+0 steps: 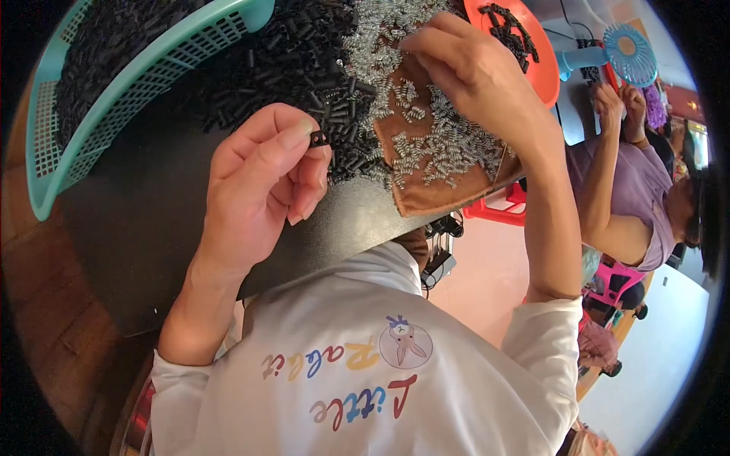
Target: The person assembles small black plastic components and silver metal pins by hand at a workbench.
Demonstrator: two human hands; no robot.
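Observation:
Between thumb and index finger, my left hand pinches a small black plastic part with round holes in it. It is raised over the near edge of a heap of loose black plastic pieces. My right hand reaches over small silvery coil springs, its fingers drawn together and pointing down to the left. Whatever those fingertips may hold is too small to make out. Many of the springs lie on a brown cloth, and others run in among the black pieces.
A teal slatted basket full of black pieces stands at the left on the dark table. An orange-red dish with black parts sits beyond my right hand. Past it are a blue fan and another person with raised hands.

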